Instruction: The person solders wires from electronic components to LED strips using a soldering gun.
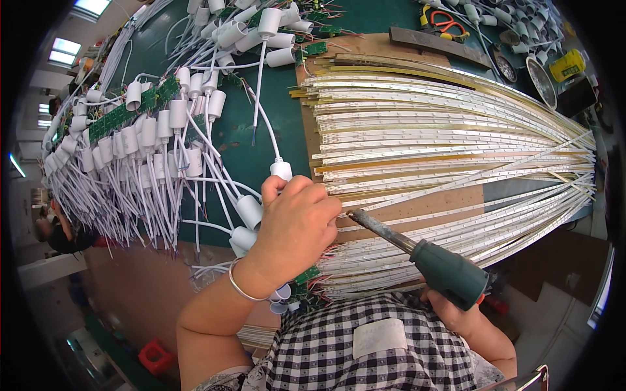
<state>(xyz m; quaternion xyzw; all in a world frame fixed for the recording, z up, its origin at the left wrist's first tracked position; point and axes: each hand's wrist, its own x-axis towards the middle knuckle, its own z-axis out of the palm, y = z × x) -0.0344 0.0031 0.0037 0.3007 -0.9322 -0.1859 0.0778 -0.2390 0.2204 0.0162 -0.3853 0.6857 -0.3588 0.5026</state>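
Observation:
My right hand (454,314) is wrapped round the dark green handle of a soldering iron (450,272), which partly covers its fingers. The iron's worn metal tip points left, close to my left fingertips and the ends of the narrow LED strips (404,124). My left hand (293,225) is closed in a pinch over those strip ends; what sits between the fingers is hidden behind them. Just beyond its knuckles stands a white cylindrical cap (280,171) with a white cable. Two more white caps (249,212) lie against its left side.
Many white caps with cables (150,133) and green circuit boards (120,120) heap at the left. Toward the far right are a dark metal bar (440,47), orange-handled scissors (447,25), a round metal dish (541,81) and a yellow container (567,65). Brown board (456,208) lies under the strips.

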